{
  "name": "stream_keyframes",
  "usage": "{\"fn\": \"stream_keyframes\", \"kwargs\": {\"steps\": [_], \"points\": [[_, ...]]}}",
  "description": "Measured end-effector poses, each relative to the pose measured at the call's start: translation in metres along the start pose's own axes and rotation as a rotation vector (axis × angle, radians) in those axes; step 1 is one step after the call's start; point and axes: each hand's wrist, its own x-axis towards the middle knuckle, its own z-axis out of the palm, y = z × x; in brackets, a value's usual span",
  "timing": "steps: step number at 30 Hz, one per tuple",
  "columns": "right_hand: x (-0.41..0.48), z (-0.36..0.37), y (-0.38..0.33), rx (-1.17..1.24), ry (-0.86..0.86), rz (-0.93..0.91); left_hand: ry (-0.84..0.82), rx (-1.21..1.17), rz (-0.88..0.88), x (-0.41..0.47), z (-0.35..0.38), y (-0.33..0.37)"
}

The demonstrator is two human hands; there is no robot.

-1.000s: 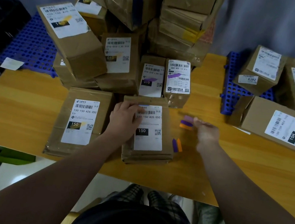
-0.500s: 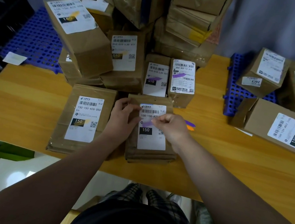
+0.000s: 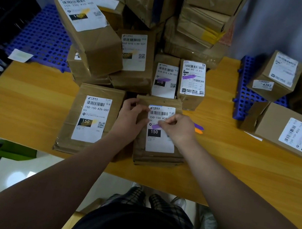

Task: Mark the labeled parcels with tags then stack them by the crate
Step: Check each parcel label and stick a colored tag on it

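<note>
Since a second ago my right hand (image 3: 178,130) has come across from the loose tags (image 3: 198,128) to the front parcel (image 3: 155,156), which lies flat near the table's (image 3: 236,165) near edge. It pinches a purple tag (image 3: 155,126) against the label (image 3: 159,144), just above the black 150 block. My left hand (image 3: 130,119) grips the parcel's upper left edge.

A purple tag (image 3: 155,126) is pinched by the right hand (image 3: 178,130) on the parcel (image 3: 158,154) the left hand (image 3: 130,120) grips
</note>
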Motion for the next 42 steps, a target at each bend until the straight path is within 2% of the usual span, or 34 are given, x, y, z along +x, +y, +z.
{"fn": "stream_keyframes", "kwargs": {"steps": [6, 14, 19, 23, 31, 39, 42], "points": [[0.001, 0.002, -0.001, -0.221, -0.043, 0.009, -0.050, 0.044, -0.011, -0.002, 0.004, -0.003], [0.007, -0.013, 0.009, 0.074, -0.020, 0.025, -0.065, 0.029, -0.027, -0.003, 0.001, 0.003], [0.005, -0.008, 0.006, 0.015, -0.087, -0.017, 0.037, 0.259, 0.027, -0.001, -0.009, 0.003], [0.002, 0.005, 0.000, -0.089, -0.091, -0.045, 0.075, 0.307, 0.038, 0.002, -0.014, 0.005], [0.001, -0.058, 0.025, -0.042, 0.088, -0.077, -0.017, 0.333, 0.155, 0.009, 0.007, 0.056], [-0.007, -0.161, 0.091, -0.079, 0.308, -0.068, -0.084, 0.292, 0.267, 0.015, 0.081, 0.140], [-0.011, -0.206, 0.122, -0.306, 0.385, -0.148, -0.167, 0.277, 0.240, 0.013, 0.118, 0.171]]}}
